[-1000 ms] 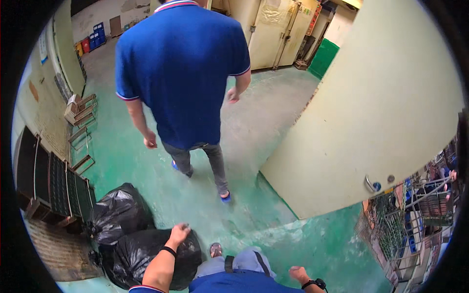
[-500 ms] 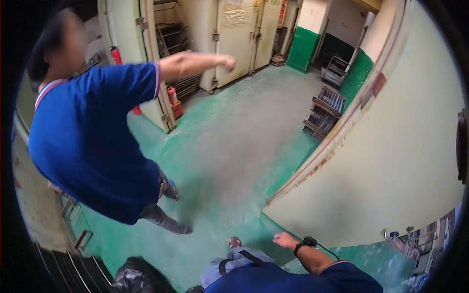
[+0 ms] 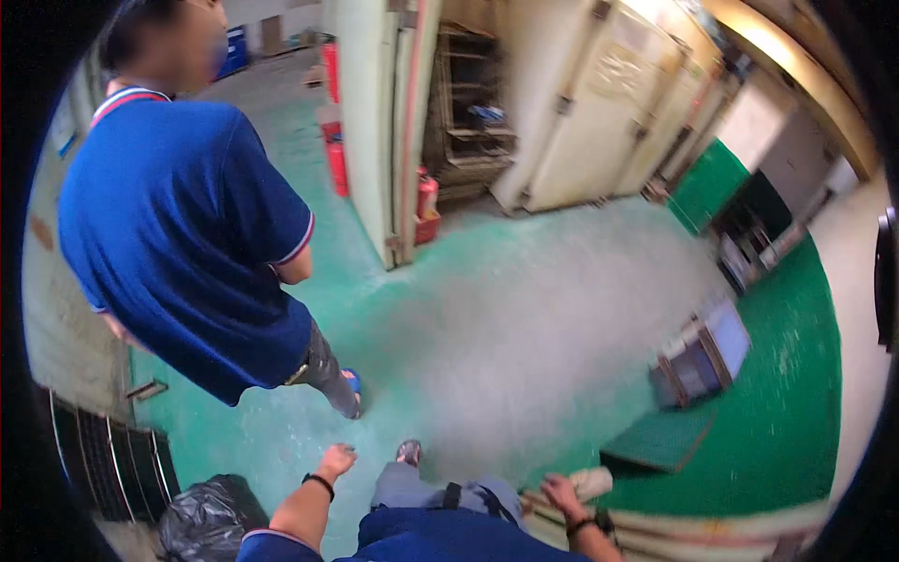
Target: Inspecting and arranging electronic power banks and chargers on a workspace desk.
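My left hand [image 3: 337, 459], with a dark band at the wrist, hangs in front of my body over the green floor. Its fingers are loosely curled, and nothing shows in them. Low on the right, my right hand [image 3: 562, 495] is closed and somewhat blurred. Just beside it is a pale, rounded thing [image 3: 592, 483]; whether the fingers touch it I cannot tell. Behind this hand runs the edge of a pale panel [image 3: 693, 530]. A co-worker in a blue shirt [image 3: 187, 244] stands ahead to my left, arms lowered.
A black plastic bag [image 3: 213, 515] lies at lower left beside a dark slatted rack [image 3: 103, 454]. Fire extinguishers [image 3: 428, 199] stand by a pale post [image 3: 379, 131]. Large cabinet doors [image 3: 599, 103] line the back. At right are a wooden-framed crate [image 3: 698, 361] and a green board [image 3: 660, 440].
The view has swung to the right, so the big pale door is mostly out of it. My left hand has come into view. The co-worker's outstretched arm has dropped.
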Action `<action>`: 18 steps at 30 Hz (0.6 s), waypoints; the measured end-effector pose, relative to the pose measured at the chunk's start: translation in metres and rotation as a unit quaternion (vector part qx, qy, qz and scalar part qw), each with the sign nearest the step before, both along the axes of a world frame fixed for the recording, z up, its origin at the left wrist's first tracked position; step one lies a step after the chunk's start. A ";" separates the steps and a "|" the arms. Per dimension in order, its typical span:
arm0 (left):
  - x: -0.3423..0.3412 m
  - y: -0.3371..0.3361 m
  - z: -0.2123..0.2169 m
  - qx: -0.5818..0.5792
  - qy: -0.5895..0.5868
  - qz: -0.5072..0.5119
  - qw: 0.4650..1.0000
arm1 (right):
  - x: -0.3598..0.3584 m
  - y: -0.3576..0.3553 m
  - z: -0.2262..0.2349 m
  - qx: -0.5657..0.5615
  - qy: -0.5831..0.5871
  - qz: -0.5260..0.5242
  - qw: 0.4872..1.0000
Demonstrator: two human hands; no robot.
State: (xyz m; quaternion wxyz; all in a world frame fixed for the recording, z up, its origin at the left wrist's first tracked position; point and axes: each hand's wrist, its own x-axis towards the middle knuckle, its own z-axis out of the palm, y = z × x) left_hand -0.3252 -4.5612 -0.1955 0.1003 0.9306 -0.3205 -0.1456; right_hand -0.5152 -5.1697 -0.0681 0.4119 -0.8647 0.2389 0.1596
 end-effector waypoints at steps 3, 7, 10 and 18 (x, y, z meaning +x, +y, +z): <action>0.088 -0.080 0.078 -0.079 0.197 0.316 0.925 | -0.031 -0.045 -0.020 0.055 0.056 -0.102 0.992; 0.212 -0.170 0.119 -0.117 0.215 0.376 0.894 | -0.106 -0.215 -0.148 -0.112 0.229 0.203 0.946; 0.221 -0.166 0.072 -0.089 0.087 0.383 0.915 | -0.038 -0.274 -0.175 -0.058 0.076 0.243 0.965; 0.215 -0.342 0.083 -0.038 0.307 0.477 0.823 | 0.288 -0.471 -0.151 0.276 0.042 -0.063 0.958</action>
